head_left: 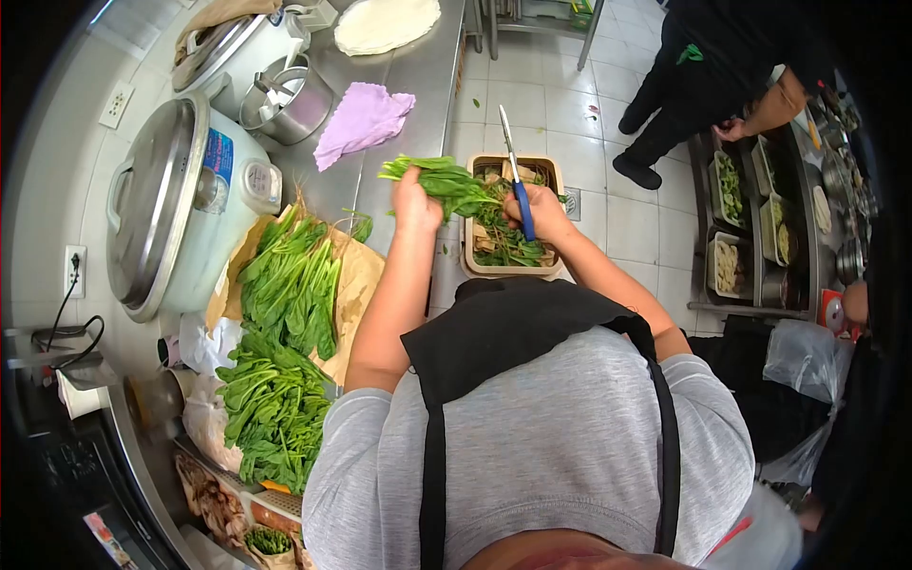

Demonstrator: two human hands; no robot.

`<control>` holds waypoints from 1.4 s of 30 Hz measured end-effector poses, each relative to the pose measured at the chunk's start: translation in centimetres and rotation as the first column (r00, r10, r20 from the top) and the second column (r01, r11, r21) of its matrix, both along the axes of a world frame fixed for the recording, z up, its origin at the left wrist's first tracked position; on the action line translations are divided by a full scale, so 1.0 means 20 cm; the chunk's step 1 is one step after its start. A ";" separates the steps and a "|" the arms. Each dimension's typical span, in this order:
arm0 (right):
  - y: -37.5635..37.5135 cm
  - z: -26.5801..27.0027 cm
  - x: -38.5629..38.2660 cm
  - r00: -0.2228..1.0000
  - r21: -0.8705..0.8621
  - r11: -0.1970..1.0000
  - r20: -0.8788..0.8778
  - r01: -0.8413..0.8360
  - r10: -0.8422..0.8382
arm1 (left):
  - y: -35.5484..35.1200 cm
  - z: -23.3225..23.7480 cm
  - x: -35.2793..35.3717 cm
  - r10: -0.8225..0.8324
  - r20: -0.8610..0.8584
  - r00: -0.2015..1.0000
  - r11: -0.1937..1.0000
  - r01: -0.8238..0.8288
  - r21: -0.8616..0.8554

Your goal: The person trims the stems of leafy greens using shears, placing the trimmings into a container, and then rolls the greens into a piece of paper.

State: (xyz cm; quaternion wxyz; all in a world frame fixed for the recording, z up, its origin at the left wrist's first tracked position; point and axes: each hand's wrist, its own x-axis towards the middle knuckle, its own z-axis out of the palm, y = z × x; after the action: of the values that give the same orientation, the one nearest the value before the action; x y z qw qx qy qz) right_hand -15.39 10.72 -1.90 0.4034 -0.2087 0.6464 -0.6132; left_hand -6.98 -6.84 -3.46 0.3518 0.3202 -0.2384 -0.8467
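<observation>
My left hand (415,201) is closed around a bunch of leafy greens that look like spinach (458,187), leaves pointing left and stem ends toward my right hand. A pair of scissors (523,207) with blue handles is in my right hand (547,213), its blades pointing up and away from me. Both hands are over or beside a tan bin (513,272) holding roots, trimmings and some leaves. To my left, a large pile of the same greens (290,285) lies on brown paper (359,275) on the steel counter.
A big rice cooker (233,180) stands at the left, near a metal pot (294,109) and a purple cloth (366,123). Round flat sheets (387,24) lie farther up the counter. At the right, a person in black (679,85) stands by a rack of food containers (730,190).
</observation>
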 end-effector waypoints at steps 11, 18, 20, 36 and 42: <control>0.00 0.21 -0.16 0.978 0.039 0.978 -0.021 -0.206 0.207 | 0.16 0.19 0.07 -0.587 0.443 0.678 0.540 0.735 -0.409; 0.01 0.06 -0.26 0.941 0.227 0.973 -0.318 -0.038 0.112 | 0.14 0.06 0.05 -0.432 0.471 0.769 0.660 0.625 -0.416; 0.07 -0.03 -0.32 0.860 0.247 0.969 -0.498 0.015 0.113 | 0.07 0.13 0.12 -0.346 0.470 0.812 0.747 0.541 -0.386; -0.09 0.02 -0.16 0.927 0.017 0.947 -0.197 -0.322 0.319 | -0.02 0.72 0.86 0.224 0.652 0.725 0.834 0.203 -0.513; 0.00 -0.10 -0.22 0.930 0.116 0.941 -0.157 -0.317 0.332 | -0.19 0.78 1.63 0.983 0.162 -0.083 0.161 0.816 -0.555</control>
State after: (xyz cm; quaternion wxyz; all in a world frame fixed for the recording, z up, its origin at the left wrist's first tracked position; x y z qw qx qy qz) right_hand -19.86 10.74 -3.84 0.4499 -0.3474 0.6624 -0.4880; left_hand 25.67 -10.58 12.12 0.2581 0.5079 -0.7918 0.2204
